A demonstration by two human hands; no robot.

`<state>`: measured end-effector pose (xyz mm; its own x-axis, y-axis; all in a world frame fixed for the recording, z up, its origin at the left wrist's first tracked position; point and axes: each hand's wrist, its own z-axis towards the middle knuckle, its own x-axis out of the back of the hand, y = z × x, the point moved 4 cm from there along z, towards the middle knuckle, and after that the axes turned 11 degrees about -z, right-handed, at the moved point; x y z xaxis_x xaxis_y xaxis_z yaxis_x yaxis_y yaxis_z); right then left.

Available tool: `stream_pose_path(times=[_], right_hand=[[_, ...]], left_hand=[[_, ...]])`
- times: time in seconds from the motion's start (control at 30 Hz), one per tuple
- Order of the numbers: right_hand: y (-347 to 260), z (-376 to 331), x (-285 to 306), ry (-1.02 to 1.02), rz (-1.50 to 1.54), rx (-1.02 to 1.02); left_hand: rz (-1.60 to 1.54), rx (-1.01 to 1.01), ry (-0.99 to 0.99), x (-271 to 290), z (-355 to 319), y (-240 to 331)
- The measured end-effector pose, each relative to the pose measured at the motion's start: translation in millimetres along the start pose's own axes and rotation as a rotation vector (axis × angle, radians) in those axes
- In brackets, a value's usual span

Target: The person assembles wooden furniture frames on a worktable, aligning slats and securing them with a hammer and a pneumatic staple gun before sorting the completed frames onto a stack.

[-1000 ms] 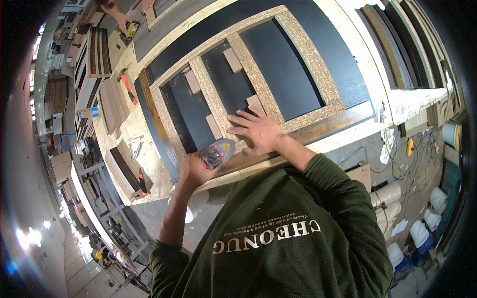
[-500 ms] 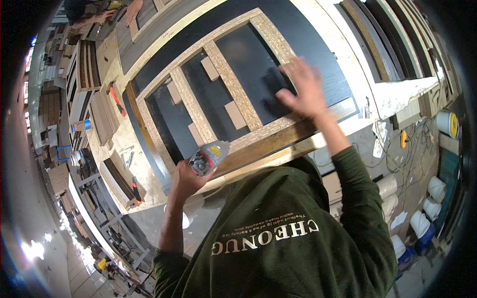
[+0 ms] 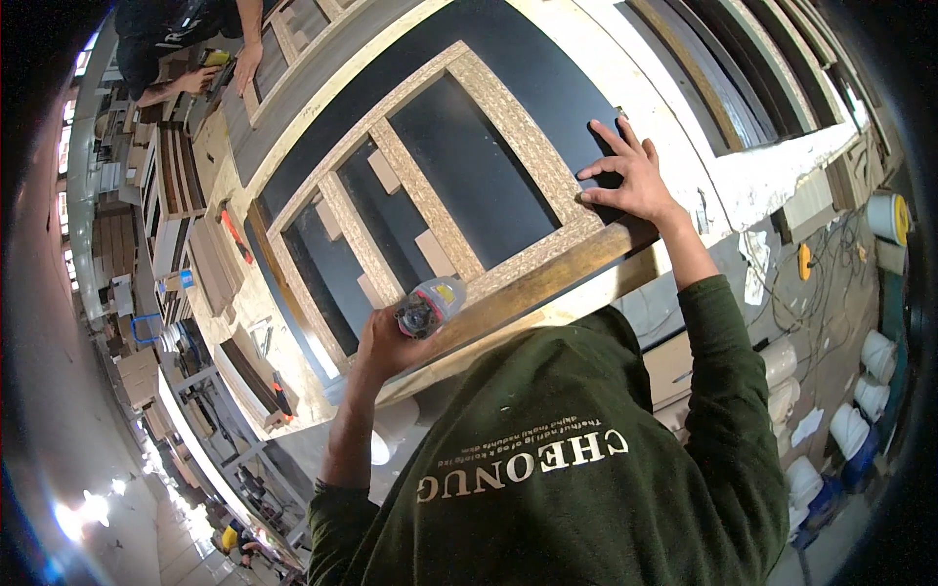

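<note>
My left hand (image 3: 383, 347) is closed round a grey nail gun (image 3: 433, 305) with a yellow label and a red-edged dark end. The tool sits over the near rail of a particleboard frame (image 3: 430, 190), hiding part of that rail. My right hand (image 3: 635, 181) has its fingers spread at the frame's near right corner. The thumb is by the corner and the fingertips reach over the dark panel (image 3: 586, 117) under the frame. Small tan blocks (image 3: 435, 254) lie against the two inner bars. A brown wooden strip (image 3: 547, 278) runs along the near edge.
On the left lie orange-handled tools (image 3: 234, 237) and stacked strips (image 3: 217, 259). At the upper left, a co-worker's hand (image 3: 249, 68) rests by another frame. More boards (image 3: 703, 78) stand at the upper right. Cables (image 3: 796, 293) and white buckets (image 3: 865, 376) are on the floor to the right.
My right hand has moved from the frame's right bar to its near right corner. My left hand still holds the nail gun at the near rail. The whole view has shifted slightly.
</note>
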<state>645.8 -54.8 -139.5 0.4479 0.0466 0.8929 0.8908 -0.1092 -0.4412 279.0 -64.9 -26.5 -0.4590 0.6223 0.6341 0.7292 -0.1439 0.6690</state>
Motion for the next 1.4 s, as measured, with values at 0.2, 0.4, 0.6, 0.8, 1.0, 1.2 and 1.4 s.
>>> stream_pose_path(times=[0.2,0.4,0.6,0.8,1.0,1.2,1.4], right_hand=[[-9.4,2.1,-0.8,-0.08,-0.036,-0.01],[-6.5,5.4,-4.9,-0.034,-0.022,0.03],[-13.2,5.0,3.3,-0.039,0.024,0.015],[-16.9,4.0,5.7,-0.026,0.053,0.007],[-19.0,-0.6,9.3,-0.032,0.079,-0.01],[-16.8,-4.9,9.7,-0.03,0.069,-0.016],[-15.4,1.1,3.1,-0.027,0.062,0.019]], left_hand=[[-0.012,0.102,-0.039,-8.7,10.0,-11.8],[0.013,0.167,-0.034,-6.2,12.5,-11.5],[-0.137,0.208,-0.023,-9.1,7.3,-28.6],[-0.01,0.227,-0.04,-8.8,6.5,-28.4],[0.006,0.273,-0.04,-2.6,5.9,-3.7],[0.063,0.334,-0.093,-4.0,4.4,4.1],[-0.02,0.178,0.036,-8.1,-1.5,-31.7]])
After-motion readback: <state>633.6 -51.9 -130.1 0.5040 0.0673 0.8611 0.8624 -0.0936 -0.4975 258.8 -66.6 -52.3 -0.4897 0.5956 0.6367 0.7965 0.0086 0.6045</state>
